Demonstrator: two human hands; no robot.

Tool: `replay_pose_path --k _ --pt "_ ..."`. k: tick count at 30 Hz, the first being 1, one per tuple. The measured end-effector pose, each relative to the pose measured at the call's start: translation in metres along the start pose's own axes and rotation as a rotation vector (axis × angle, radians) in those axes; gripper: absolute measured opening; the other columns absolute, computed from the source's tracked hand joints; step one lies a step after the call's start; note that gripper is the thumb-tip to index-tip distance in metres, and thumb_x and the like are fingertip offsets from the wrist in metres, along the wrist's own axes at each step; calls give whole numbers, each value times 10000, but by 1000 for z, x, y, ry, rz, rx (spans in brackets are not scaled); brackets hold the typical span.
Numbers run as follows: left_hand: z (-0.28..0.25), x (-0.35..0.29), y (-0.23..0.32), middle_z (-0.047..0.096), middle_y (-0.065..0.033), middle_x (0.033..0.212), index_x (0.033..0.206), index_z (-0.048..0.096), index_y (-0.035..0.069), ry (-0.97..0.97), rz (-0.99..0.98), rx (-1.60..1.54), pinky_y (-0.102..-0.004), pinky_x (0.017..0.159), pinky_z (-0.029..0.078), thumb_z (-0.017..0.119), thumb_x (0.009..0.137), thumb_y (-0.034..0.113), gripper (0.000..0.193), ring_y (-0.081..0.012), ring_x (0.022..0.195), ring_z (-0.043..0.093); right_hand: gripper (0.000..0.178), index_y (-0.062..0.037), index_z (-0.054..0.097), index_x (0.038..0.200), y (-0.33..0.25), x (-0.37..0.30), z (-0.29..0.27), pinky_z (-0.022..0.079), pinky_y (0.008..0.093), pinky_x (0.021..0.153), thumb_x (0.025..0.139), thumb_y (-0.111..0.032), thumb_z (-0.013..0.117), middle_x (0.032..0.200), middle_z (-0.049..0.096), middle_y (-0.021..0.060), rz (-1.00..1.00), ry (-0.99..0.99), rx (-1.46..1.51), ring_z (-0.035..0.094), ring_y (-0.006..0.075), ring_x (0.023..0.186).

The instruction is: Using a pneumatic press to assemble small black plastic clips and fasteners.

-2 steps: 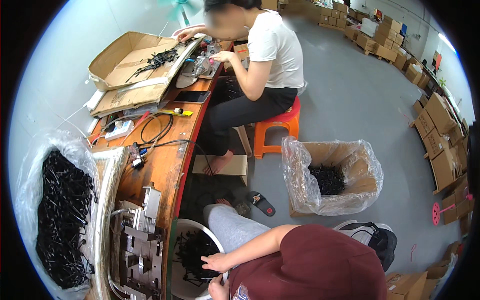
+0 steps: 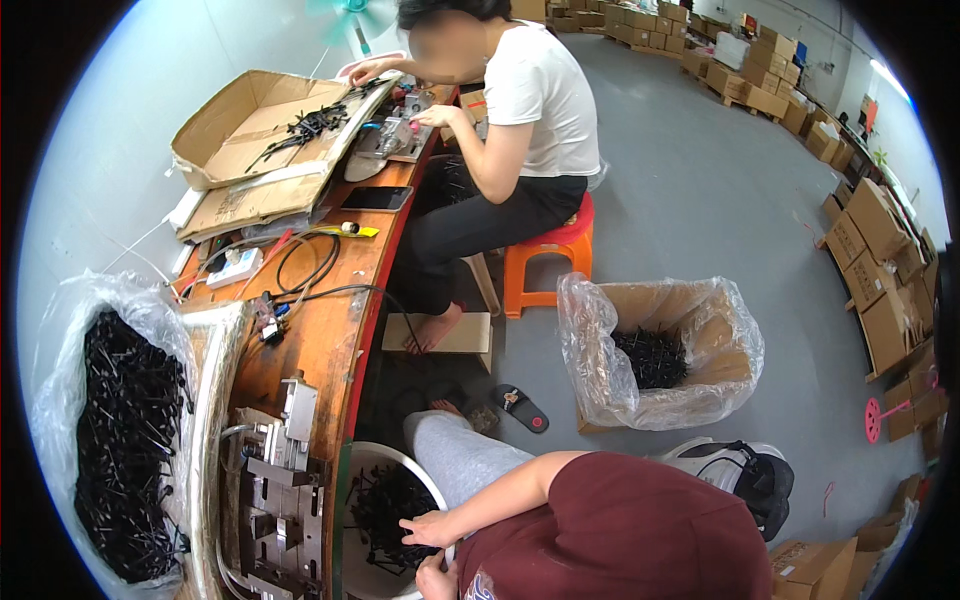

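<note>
Wooden bench [image 2: 268, 372] beside white bucket [image 2: 364, 562]

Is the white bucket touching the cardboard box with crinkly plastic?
Apart. The head view shows a trouser leg and floor between the white bucket and the plastic-lined cardboard box.

Your shirt [image 2: 650, 540]: dark maroon, plain across the back. Sleeve [image 2: 592, 490] short, loose at the hem, forearm bare below it. Pale print [image 2: 481, 588] on the front, cut off by frame edge. Trousers [image 2: 460, 450] light grey. Your hands [image 2: 430, 528] bare.
</note>
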State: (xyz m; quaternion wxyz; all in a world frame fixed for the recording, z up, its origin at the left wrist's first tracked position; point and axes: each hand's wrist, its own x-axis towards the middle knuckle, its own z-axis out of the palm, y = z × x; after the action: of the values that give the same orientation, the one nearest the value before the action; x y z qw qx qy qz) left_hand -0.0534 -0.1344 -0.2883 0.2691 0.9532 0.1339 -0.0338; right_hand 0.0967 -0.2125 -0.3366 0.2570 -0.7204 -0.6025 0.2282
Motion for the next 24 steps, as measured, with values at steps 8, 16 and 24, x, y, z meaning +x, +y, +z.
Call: replay_pose_path --k 8,16,24 --pt "-3 -8 -3 677 -191 799 1011 753 24 54 -19 -15 -402 674 515 780 658 67 357 -330 720 677 543 -128 553 1369 -9 45 11 566 431 886 831 -112 617 1486 349 302 27 -70 -15 628 408 1123" --pt "-24 -8 34 711 -167 806 948 761 12 150 -65 -165 -365 703 541 785 724 105 244 -299 734 699 561 -71 547 1350 -16 40 -26 574 443 768 798 -142 618 1204 634 246 -56 0 -184 690 365 966" --pt "-117 3 100 605 -84 678 725 582 -16 842 18 -384 -284 602 438 629 893 -9 174 -176 622 565 186 -21 660 955 -56 -3 -116 556 413 672 817 -143 687 859 674 138 -263 234 22 688 311 804"
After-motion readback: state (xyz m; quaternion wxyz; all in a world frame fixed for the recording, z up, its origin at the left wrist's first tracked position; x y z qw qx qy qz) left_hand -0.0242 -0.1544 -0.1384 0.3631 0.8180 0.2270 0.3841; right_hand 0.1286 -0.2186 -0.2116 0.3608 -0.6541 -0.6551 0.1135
